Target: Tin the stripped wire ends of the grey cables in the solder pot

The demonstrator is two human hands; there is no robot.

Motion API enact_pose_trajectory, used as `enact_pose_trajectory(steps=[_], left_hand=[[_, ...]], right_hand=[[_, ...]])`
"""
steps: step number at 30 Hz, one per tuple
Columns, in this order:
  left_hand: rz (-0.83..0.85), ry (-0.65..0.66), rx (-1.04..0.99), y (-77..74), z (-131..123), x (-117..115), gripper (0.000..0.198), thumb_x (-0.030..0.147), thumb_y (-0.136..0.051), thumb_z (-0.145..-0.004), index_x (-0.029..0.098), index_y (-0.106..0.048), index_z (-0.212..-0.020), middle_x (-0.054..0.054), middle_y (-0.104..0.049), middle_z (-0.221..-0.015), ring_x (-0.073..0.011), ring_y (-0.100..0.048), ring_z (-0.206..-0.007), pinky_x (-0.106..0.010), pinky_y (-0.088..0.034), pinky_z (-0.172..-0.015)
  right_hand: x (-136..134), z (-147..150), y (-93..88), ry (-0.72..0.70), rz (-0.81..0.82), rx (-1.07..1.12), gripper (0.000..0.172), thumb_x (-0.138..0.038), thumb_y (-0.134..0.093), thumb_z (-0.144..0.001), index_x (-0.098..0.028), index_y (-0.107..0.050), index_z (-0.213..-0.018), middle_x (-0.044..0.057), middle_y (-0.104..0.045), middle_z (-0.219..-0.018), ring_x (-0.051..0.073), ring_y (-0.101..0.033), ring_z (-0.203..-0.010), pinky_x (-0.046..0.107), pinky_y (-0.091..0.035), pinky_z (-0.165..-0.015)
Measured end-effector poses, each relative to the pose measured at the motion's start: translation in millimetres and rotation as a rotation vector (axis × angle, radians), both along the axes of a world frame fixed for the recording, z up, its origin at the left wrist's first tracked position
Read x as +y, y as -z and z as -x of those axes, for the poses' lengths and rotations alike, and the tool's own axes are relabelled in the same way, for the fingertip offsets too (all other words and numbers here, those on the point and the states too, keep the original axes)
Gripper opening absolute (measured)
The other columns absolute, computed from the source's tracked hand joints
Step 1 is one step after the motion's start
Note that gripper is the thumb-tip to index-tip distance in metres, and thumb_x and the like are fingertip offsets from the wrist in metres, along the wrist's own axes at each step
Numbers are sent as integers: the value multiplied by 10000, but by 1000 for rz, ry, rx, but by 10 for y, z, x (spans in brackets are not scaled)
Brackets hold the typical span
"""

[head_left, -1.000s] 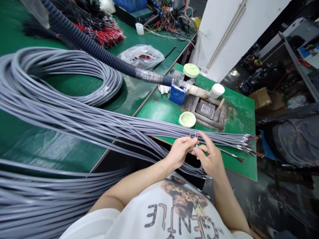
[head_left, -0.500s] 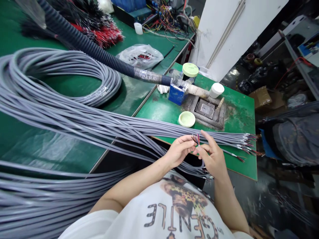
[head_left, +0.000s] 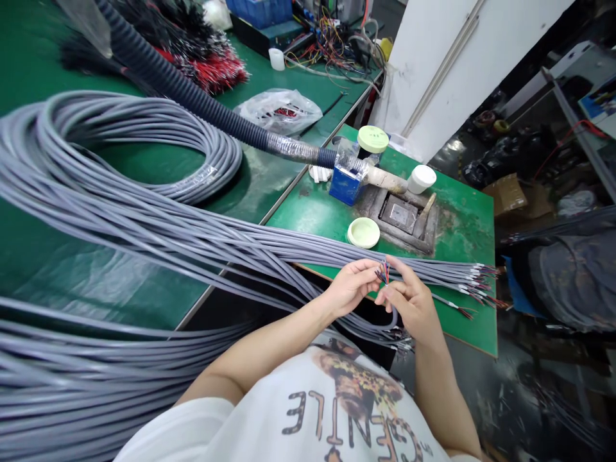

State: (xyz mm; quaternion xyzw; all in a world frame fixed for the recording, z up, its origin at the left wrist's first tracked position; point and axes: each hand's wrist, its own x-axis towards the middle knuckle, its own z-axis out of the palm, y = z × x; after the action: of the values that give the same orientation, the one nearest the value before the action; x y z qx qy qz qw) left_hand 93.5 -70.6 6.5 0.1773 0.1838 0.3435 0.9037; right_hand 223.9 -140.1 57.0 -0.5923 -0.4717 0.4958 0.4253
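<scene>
Both my hands are raised in front of me over the near edge of the green bench. My left hand (head_left: 353, 287) and my right hand (head_left: 409, 301) pinch a grey cable end between their fingertips, and its thin coloured wires (head_left: 384, 273) fan out above them. The cable loops down past my right palm. A long bundle of grey cables (head_left: 192, 237) runs across the bench behind my hands, ending at the right in stripped tips (head_left: 476, 282). One loose cable (head_left: 450, 306) lies just right of my right hand.
Coiled grey cable (head_left: 144, 147) fills the left bench under a black corrugated conduit (head_left: 183, 99). Beyond stand a blue box (head_left: 345, 185), green lids (head_left: 363, 232), a white jar (head_left: 421, 179), and a metal plate (head_left: 398, 213). Clutter lies on the floor at the right.
My hands have shifted slightly down and to the right, and the coloured wire tips now sit lower and more bunched between my fingers. The cable bundle has not visibly moved.
</scene>
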Motion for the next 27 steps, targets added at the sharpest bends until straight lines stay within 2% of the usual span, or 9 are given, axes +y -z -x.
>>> enact_pose_trajectory(steps=[5,8,12,16,20,23,27], left_hand=[[-25,-25,45,-19,-11,14,239,278,-807,-654,108,-662,-740,-9,-626,-681,-77,-555,-551,-208,-453,-548],[-20,-67,91,-16,-31,3,227,257,-805,-646,115,-651,-733,0,-629,-653,-66,-544,-549,-195,-431,-557],[-16,-96,114,-11,-61,-25,226,248,-803,-630,133,-632,-723,6,-634,-639,-72,-542,-559,-203,-424,-584],[-27,-121,123,-18,-81,-44,219,248,-796,-638,135,-621,-708,19,-619,-617,-59,-521,-545,-192,-410,-583],[-50,-153,152,-25,-71,-35,212,270,-783,-661,137,-627,-716,3,-648,-650,-61,-529,-555,-192,-413,-588],[-176,-221,260,-40,34,35,205,304,-750,-707,150,-659,-806,-14,-677,-711,-82,-557,-592,-218,-439,-624],[-613,-508,612,-46,361,274,198,319,-687,-780,172,-679,-912,-36,-684,-827,-142,-608,-746,-279,-472,-737]], right_hand=[[5,-5,-6,-8,2,19,582,-302,-577,-852,-210,-387,-1393,-17,-661,-677,110,-521,-535,241,-443,-533],[15,-3,10,32,-17,-23,562,-290,-632,-809,-235,-437,-1334,-48,-599,-660,113,-531,-575,238,-446,-557],[54,22,31,145,-91,-255,381,-287,-686,-765,-233,-572,-1124,-76,-500,-595,106,-490,-559,239,-432,-582],[93,52,20,198,-179,-460,132,-327,-603,-840,-218,-636,-908,-48,-536,-588,116,-497,-543,256,-428,-591],[168,35,-19,157,-241,-566,195,-333,-559,-872,-209,-610,-730,-24,-547,-621,131,-505,-585,264,-413,-599],[334,-26,-71,137,-304,-612,193,-323,-564,-872,-202,-614,-730,-9,-554,-677,138,-512,-625,269,-404,-612],[740,-135,-93,35,-381,-669,156,-291,-597,-844,-185,-655,-746,14,-551,-774,136,-520,-673,269,-402,-630]])
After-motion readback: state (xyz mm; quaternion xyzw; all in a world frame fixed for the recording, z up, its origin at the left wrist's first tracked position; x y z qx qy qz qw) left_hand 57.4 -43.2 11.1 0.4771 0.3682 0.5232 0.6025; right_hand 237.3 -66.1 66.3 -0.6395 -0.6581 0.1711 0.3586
